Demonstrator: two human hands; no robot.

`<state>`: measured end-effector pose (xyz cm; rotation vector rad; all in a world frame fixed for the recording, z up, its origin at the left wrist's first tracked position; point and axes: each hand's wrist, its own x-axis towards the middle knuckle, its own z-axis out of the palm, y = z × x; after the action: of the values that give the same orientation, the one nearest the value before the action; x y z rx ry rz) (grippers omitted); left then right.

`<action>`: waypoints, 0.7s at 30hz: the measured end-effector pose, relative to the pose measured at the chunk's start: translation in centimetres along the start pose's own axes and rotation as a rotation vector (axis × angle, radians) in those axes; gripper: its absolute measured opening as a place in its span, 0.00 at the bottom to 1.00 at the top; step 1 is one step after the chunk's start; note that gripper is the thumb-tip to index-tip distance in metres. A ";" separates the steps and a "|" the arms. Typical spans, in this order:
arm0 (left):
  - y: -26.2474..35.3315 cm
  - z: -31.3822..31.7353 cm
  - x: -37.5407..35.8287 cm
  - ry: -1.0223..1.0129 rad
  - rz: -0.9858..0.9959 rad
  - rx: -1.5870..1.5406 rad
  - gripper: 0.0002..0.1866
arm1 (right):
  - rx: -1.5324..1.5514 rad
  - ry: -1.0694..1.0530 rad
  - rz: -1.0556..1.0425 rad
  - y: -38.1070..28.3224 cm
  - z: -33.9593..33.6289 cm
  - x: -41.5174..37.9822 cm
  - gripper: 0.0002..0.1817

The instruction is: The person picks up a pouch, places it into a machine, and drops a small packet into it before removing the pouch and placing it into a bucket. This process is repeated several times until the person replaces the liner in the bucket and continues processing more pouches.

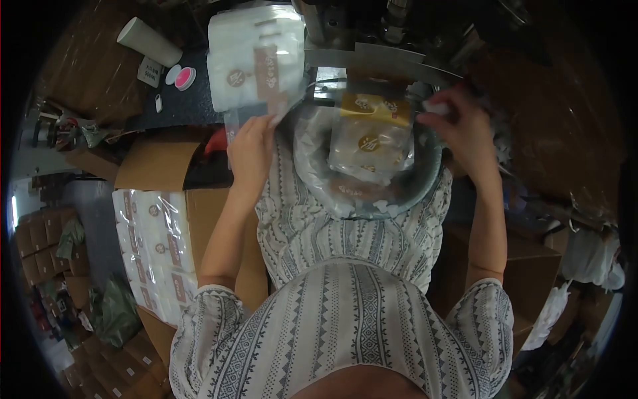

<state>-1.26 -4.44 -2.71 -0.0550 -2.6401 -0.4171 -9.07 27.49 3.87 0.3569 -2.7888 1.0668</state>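
Left of the basin (pixel 428 186), the white packet (pixel 256 60) is pinched at its lower edge by the fingers of the left hand (pixel 252 153) – a light grip is best, lest its film be torn. Right of the basin, a white scrap (pixel 435 108) is gripped by the right hand's (pixel 468 133) fingers. The packet is glossily wrapped – printed in brown.

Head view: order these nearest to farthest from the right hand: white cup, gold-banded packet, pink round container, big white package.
From the right hand, as seen in this view:
1. Gold-banded packet: just to its left.
2. Big white package: farther left, higher up.
3. Pink round container: left of that package.
4. White cup: upper left, beyond the container.
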 end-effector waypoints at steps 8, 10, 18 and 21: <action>5.0 -1.2 0.2 0.032 0.045 -0.229 0.06 | 0.000 -0.040 -0.638 -4.5 3.9 -0.6 0.11; 5.4 -1.2 0.1 -0.021 0.043 -0.280 0.06 | -0.004 -0.066 -0.621 -4.3 3.6 -0.7 0.11; 7.0 -0.5 0.6 -0.185 0.101 -0.450 0.04 | 0.139 -0.198 -0.578 -3.1 3.0 -0.7 0.11; 7.4 0.8 0.9 -0.313 0.089 -0.523 0.05 | 0.298 -0.327 -0.441 -2.2 3.0 -0.2 0.11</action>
<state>-1.59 2.80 -0.87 -0.4331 -2.7346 -1.1363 -8.40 23.99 3.01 1.2138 -2.5992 1.4016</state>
